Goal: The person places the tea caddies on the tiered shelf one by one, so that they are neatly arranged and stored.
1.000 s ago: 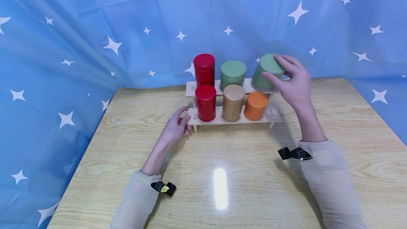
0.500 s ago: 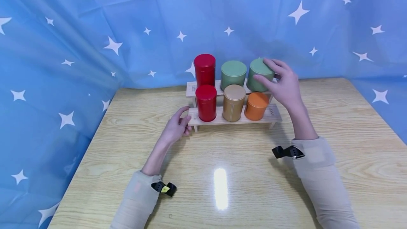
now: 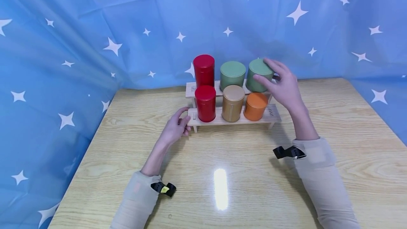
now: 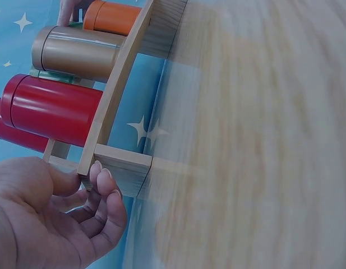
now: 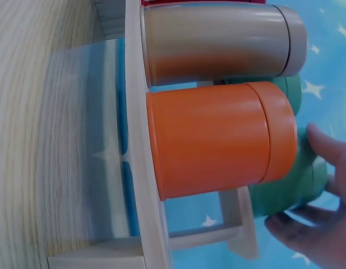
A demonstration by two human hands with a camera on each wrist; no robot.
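1. Right now my right hand (image 3: 284,82) curls its fingers and thumb around a green tin (image 3: 259,75) at the right end of the upper tier of a two-tier wooden rack (image 3: 270,115).
2. My left hand (image 3: 174,129) pinches the left end of the rack's lower tier between thumb and fingertips.
3. Beside the held tin stand another green tin (image 3: 233,74) and a tall red tin (image 3: 204,69).
4. On the lower tier stand a red tin (image 3: 205,103), a tan tin (image 3: 233,103) and an orange tin (image 3: 255,106).
5. Everything rests on a pale wooden table (image 3: 222,172) before a blue star-patterned cloth (image 3: 79,27).
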